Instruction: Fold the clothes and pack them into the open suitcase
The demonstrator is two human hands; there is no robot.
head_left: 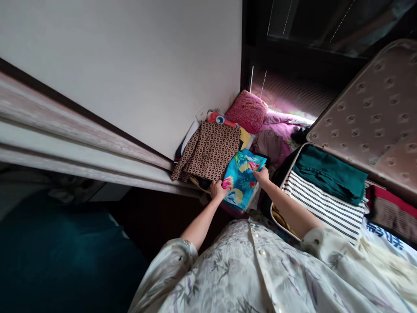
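Observation:
A folded turquoise garment with a floral print point(243, 176) lies between my two hands. At its left edge, the fingers of my left hand point(219, 191) close on the cloth. My right hand point(261, 174) pinches its right edge, near the upper corner. Just beyond my left hand is a brown garment with a dark repeating pattern point(215, 148), one sleeve trailing to the left over the pile. What lies beneath the turquoise cloth is mostly hidden.
To the right stands an open suitcase point(361, 93) holding a folded green garment point(330, 174) and a striped garment point(322, 204). A pink pillow point(248, 111) rests in the far corner. The white wall point(130, 65) and a curtain point(81, 148) border the left side.

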